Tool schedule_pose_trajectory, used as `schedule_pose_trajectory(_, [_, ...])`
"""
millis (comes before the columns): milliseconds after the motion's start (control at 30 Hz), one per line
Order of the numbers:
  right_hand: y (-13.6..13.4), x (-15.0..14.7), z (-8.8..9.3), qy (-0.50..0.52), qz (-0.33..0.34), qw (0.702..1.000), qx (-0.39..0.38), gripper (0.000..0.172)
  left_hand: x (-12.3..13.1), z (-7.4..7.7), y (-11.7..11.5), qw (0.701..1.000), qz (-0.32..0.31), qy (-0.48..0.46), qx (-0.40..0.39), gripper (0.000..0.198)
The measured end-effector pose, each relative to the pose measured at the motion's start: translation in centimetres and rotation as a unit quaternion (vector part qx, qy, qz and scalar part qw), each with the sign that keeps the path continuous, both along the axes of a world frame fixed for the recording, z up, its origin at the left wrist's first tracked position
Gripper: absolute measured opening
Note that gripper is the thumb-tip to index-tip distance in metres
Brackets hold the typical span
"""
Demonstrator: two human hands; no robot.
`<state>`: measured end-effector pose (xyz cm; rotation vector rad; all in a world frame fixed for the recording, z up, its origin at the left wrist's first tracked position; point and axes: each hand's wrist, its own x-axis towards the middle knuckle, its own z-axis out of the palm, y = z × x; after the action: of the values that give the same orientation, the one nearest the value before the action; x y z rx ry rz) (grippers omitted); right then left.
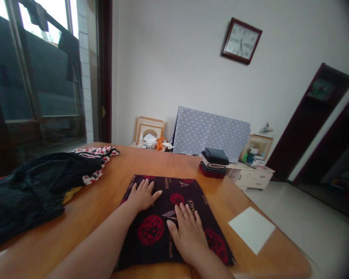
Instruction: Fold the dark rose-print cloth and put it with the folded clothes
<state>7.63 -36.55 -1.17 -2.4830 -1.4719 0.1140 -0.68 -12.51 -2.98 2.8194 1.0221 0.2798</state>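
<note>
A dark cloth with red round patterns and pale lettering (174, 193) lies folded flat on the wooden table (163, 162) in front of me. My left hand (142, 195) rests open and flat on its upper left part, fingers spread. My right hand (187, 232) lies open and flat on its lower middle, fingers stretched forward. Neither hand grips the fabric.
A heap of dark clothes (31, 186) and a red-and-white patterned garment (99, 153) sit at the table's left. A stack of folded cloths (214, 162) stands at the far right edge. A white sheet (251, 229) lies near the right edge. Beyond are a low cabinet (250, 176) and a polka-dot covered object (211, 131).
</note>
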Motion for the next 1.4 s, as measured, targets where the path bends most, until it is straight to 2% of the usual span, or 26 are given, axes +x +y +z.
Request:
schedule_pose_trajectory(100, [-0.2, 1.0, 0.6, 0.040, 0.016, 0.999, -0.029, 0.075, 0.0, -0.3, 0.4, 1.000, 0.018, -0.002, -0.003, 0.092])
schedule_pose_trajectory(200, [0.4, 2.9, 2.1, 0.106, 0.052, 0.991, -0.057, 0.079, 0.1, -0.4, 0.3, 1.000, 0.023, -0.002, -0.010, 0.096])
schedule_pose_trajectory(267, [1.7, 4.3, 3.2, 0.125, 0.059, 0.989, -0.045, 0.079, 0.2, -0.4, 0.3, 1.000, 0.024, 0.000, -0.015, 0.099])
schedule_pose_trajectory(367, [5.1, 5.6, 4.1, 0.109, 0.057, 0.992, 0.014, 0.075, 0.2, -0.2, 0.2, 0.999, 0.028, -0.002, -0.020, 0.101])
schedule_pose_trajectory(500, [10.2, 5.7, 3.2, 0.072, 0.054, 0.995, 0.036, 0.070, 0.1, 0.1, 0.1, 0.999, 0.039, -0.011, -0.017, 0.100])
schedule_pose_trajectory(633, [12.6, 5.7, 1.1, 0.052, 0.081, 0.995, -0.030, 0.071, -0.1, 0.3, 0.0, 0.999, 0.047, -0.012, -0.013, 0.095])
schedule_pose_trajectory(800, [12.6, 7.3, 0.4, 0.066, 0.105, 0.991, -0.046, 0.074, 0.0, 0.2, 0.1, 0.999, 0.051, -0.005, -0.018, 0.097])
schedule_pose_trajectory(967, [11.5, 9.0, -0.1, 0.019, 0.038, 0.998, -0.037, 0.076, 0.1, 0.2, 0.3, 0.998, 0.054, -0.013, -0.024, 0.103])
schedule_pose_trajectory(1067, [11.1, 9.3, -0.6, 0.013, 0.033, 0.998, -0.043, 0.076, 0.2, 0.2, 0.6, 0.998, 0.049, -0.042, 0.007, 0.102])
schedule_pose_trajectory(1267, [11.2, 10.9, 0.2, 0.049, 0.056, 0.995, -0.069, 0.079, 0.2, -0.4, 1.2, 0.998, 0.060, -0.033, -0.005, 0.102])
schedule_pose_trajectory(1400, [10.7, 12.5, -0.2, 0.014, -0.013, 0.999, -0.044, 0.076, 0.3, -0.7, 1.4, 0.998, 0.064, -0.024, -0.006, 0.102])
